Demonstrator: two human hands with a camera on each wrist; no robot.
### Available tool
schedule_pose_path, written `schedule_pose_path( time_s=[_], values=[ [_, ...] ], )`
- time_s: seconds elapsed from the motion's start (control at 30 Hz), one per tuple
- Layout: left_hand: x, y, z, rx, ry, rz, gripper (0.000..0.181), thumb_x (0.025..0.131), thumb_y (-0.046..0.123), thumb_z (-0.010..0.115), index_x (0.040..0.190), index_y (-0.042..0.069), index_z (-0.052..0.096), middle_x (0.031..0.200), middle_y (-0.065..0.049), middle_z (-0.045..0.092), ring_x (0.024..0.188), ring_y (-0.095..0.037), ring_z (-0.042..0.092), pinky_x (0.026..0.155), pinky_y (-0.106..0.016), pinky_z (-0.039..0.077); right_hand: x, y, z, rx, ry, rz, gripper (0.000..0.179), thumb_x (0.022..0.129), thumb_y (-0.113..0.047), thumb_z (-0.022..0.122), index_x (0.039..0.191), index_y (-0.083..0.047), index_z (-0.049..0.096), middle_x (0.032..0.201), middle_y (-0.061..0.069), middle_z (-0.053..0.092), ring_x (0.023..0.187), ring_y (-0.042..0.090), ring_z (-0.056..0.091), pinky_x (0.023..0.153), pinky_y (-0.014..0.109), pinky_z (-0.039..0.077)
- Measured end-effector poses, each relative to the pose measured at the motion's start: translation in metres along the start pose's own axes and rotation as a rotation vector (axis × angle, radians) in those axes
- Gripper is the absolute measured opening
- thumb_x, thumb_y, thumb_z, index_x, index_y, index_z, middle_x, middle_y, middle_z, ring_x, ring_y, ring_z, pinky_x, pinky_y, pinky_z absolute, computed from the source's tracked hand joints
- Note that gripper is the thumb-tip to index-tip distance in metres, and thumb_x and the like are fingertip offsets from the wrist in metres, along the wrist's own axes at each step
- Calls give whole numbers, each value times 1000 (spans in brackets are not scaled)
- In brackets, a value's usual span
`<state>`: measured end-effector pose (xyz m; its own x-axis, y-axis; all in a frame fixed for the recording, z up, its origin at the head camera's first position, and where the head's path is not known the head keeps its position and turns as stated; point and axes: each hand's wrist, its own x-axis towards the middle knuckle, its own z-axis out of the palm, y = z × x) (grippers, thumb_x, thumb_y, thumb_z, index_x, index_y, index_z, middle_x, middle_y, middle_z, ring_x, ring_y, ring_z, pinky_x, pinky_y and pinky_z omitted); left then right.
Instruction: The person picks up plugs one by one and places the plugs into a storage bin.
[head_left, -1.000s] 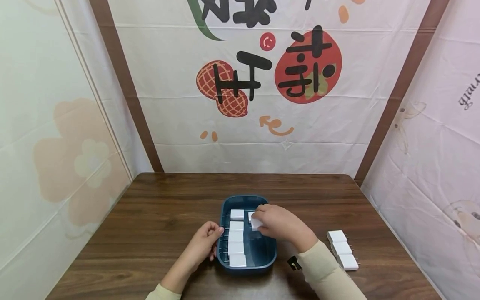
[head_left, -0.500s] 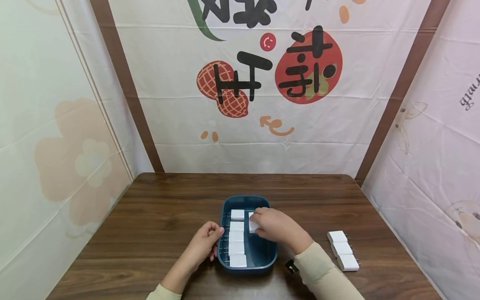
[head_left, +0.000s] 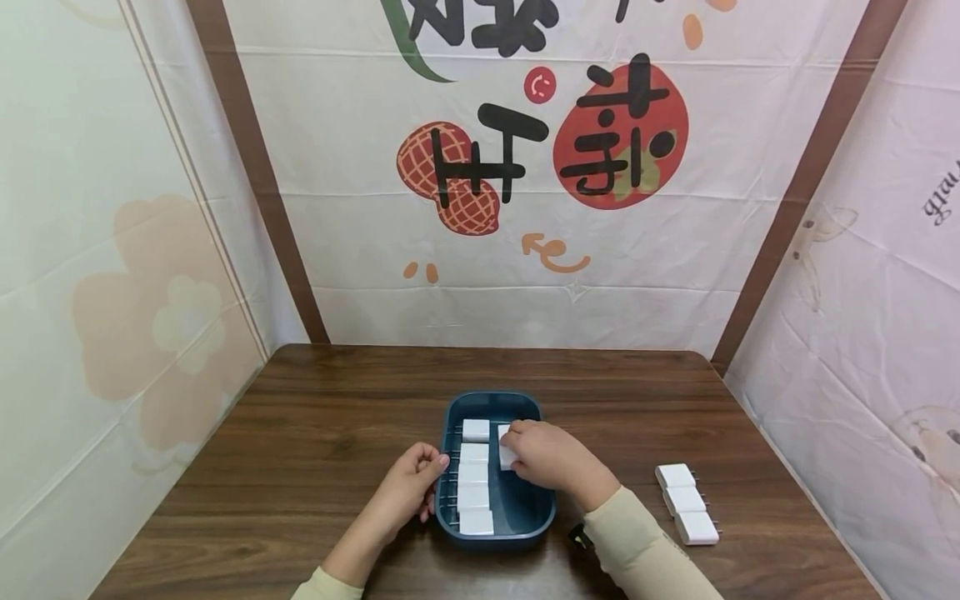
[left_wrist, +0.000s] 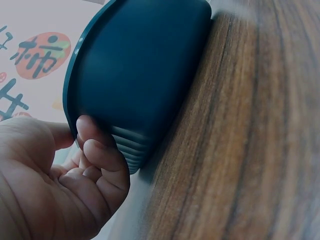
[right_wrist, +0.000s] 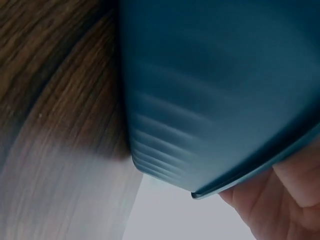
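A dark blue plastic box (head_left: pixel 498 537) sits on the table. My left hand (head_left: pixel 408 483) pinches its left rim, thumb on top and curled fingers against the outer wall, as the left wrist view (left_wrist: pixel 75 175) shows. Inside the box, several white plug-in chargers (head_left: pixel 472 473) form a column along the left side, metal prongs toward the left wall. My right hand (head_left: pixel 558 457) reaches over the right rim and grips a white charger (head_left: pixel 506 457) in the right column, its fingers covering part of it. In the right wrist view the box's wall hides most of that hand (right_wrist: pixel 280 205).
Three more white chargers (head_left: pixel 684 500) lie in a slanted row on the wooden table (head_left: pixel 337 408) to the right, prongs pointing right. A printed cloth (head_left: pixel 360 250) hangs behind the table, and other cloths flank it.
My right hand has lowered the charger into the right column and drawn slightly nearer to me with it. The left hand keeps its place on the rim.
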<state>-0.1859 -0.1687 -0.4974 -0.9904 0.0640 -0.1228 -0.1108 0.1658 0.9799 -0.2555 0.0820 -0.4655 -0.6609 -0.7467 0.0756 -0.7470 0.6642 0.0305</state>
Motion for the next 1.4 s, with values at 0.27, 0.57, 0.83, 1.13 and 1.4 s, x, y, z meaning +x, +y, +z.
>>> schedule_pose_path(
  time_s=[0.27, 0.57, 0.83, 1.13, 1.4],
  values=[
    [0, 0, -1, -1, 8, 0, 24, 107, 26, 55, 109, 2, 52, 70, -5, 54, 52, -15, 51, 44, -24, 42, 2, -3, -2, -7, -36, 17, 30, 95, -26, 75, 123, -13, 72, 120, 3, 70, 99, 14, 65, 94, 33, 58],
    [-1, 0, -2, -19, -3, 7, 25, 107, 25, 57, 108, 1, 52, 68, -5, 54, 51, -15, 50, 43, -24, 42, 6, -5, 1, -26, -52, 40, 30, 95, -27, 75, 122, -14, 73, 120, 4, 71, 100, 15, 66, 93, 35, 59],
    [1, 0, -2, -20, -8, 3, 24, 107, 25, 56, 108, 1, 52, 68, -5, 55, 52, -15, 50, 43, -24, 42, 9, -5, 4, -54, -32, 51, 27, 95, -24, 74, 120, -13, 74, 118, 4, 72, 97, 15, 68, 90, 35, 60],
    [2, -1, -2, -14, -2, 7, 25, 107, 26, 56, 108, 1, 52, 68, -5, 55, 52, -15, 50, 43, -23, 42, 12, -5, 8, -71, -19, 67, 23, 96, -22, 73, 117, -13, 75, 113, 3, 73, 90, 13, 67, 86, 32, 61],
    [1, -1, -2, -13, -5, 1, 24, 107, 25, 55, 108, 1, 52, 68, -4, 55, 51, -15, 50, 43, -23, 42, 12, -4, 11, -82, -6, 57, 24, 95, -22, 74, 117, -13, 75, 112, 3, 73, 90, 13, 67, 87, 32, 60]
  ],
)
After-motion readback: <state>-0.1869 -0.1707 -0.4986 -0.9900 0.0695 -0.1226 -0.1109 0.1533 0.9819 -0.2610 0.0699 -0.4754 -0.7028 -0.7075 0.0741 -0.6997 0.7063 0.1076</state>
